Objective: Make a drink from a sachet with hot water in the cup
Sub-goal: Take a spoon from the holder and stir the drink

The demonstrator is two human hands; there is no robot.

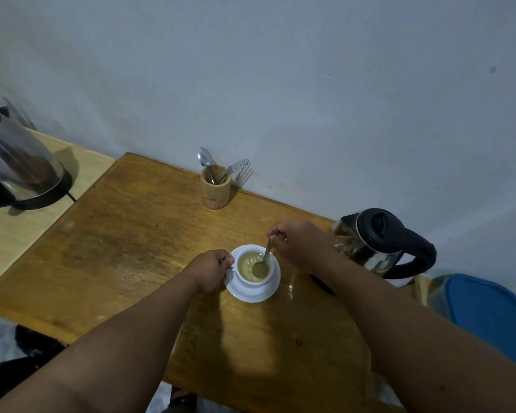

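Observation:
A white cup point(252, 280) stands on a white saucer point(262, 295) in the middle of the wooden table point(125, 248). Pale yellowish liquid fills the cup. My left hand point(210, 271) is closed on the cup's handle at its left side. My right hand point(298, 244) pinches the top of a metal spoon point(265, 257), whose bowl dips into the liquid. A steel kettle with a black lid and handle point(382, 242) stands just right of my right hand. No sachet is visible.
A wooden holder point(215, 189) with a spoon and a fork stands at the wall. A second steel kettle point(18, 162) sits on a lighter surface at far left. A blue-lidded container point(486, 311) is at the right edge. A dark object point(322, 284) lies under my right forearm.

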